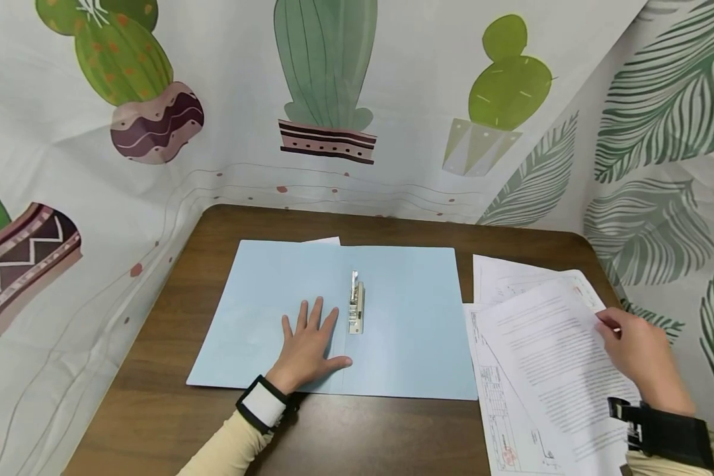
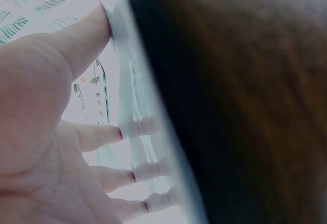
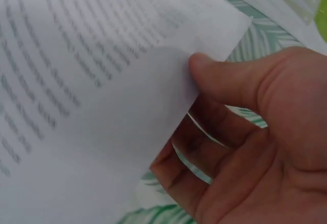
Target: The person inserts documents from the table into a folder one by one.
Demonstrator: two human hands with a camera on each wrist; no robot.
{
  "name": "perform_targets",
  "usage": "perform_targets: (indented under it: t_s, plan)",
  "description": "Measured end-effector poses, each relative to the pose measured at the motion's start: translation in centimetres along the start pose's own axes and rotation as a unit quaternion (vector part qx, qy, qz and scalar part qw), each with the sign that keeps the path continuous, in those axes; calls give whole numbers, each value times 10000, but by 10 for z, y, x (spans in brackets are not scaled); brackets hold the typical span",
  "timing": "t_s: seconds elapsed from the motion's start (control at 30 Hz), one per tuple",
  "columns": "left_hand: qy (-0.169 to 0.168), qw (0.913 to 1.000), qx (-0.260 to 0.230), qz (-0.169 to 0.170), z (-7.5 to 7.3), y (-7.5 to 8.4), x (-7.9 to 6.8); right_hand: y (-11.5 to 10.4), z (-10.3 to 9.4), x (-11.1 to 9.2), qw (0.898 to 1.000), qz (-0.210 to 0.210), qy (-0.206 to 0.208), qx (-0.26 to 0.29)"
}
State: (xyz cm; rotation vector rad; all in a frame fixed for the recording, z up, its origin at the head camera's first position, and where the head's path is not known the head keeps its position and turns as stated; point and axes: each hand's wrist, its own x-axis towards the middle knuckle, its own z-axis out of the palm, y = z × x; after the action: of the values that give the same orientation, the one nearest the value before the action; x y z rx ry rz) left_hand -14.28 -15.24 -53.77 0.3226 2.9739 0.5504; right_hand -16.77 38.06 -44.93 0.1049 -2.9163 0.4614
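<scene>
Left hand — empty, spread on open pale-blue rectangular folder | right hand — pinches white printed paper sheet right of folder | sheet's lower end cut off, wording too small to read

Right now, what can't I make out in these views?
Top sheet: wording too small in head view, blurred in right wrist view.
White paper: head view, all but a corner hidden by blue folder.
Stamped sheet: head view, partly covered by top sheet, cut off by bottom edge.
</scene>
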Motion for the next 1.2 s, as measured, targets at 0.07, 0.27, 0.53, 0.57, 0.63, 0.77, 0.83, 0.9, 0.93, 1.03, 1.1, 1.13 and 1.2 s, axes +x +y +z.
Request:
perform_targets:
  t_s: [0.07, 0.27, 0.53, 0.57, 0.63, 0.77, 0.83, 0.9, 0.93, 1.03, 1.1, 1.13, 1.2]
  plan:
    - [-18, 10000, 14, -2, 0, 0, 1, -2, -7, 3, 9999, 54, -61, -87]
    - [-70, 10000, -5, -18, 1, 0, 0, -8, -28, 11, 9999, 16, -2, -164]
    - [-71, 10000, -5, 13, 1, 0, 0, 7, -43, 22, 9990, 338, 228, 159]
    - [-77, 10000, -5, 17, 1, 0, 0, 9, -43, 23, 9985, 438, 247, 215]
    - [-80, 10000, 9, 15, 1, -1, 0, 14, -44, 24, 9969, 644, 332, 308]
    - [-76, 10000, 14, 5, 2, -1, 0, 21, -45, 28, 9926, 983, 496, 503]
    - [-67, 10000, 15, 0, 2, -1, 0, 23, -45, 29, 9908, 1106, 524, 579]
    - [-59, 10000, 10, -5, 2, 0, 0, 24, -45, 29, 9894, 1174, 525, 680]
    - [-63, 10000, 8, -8, 2, 0, 0, 24, -44, 29, 9888, 1202, 516, 714]
    - [-71, 10000, 5, 4, 2, 1, 0, 23, -43, 30, 9869, 1329, 450, 798]
    - [-74, 10000, -3, 18, 1, 1, -1, 22, -42, 31, 9861, 1378, 397, 843]
    - [-76, 10000, -1, 22, 1, 1, -1, 20, -42, 31, 9860, 1390, 381, 837]
    - [-83, 10000, 24, 19, 1, 1, 0, 17, -42, 33, 9854, 1398, 327, 920]
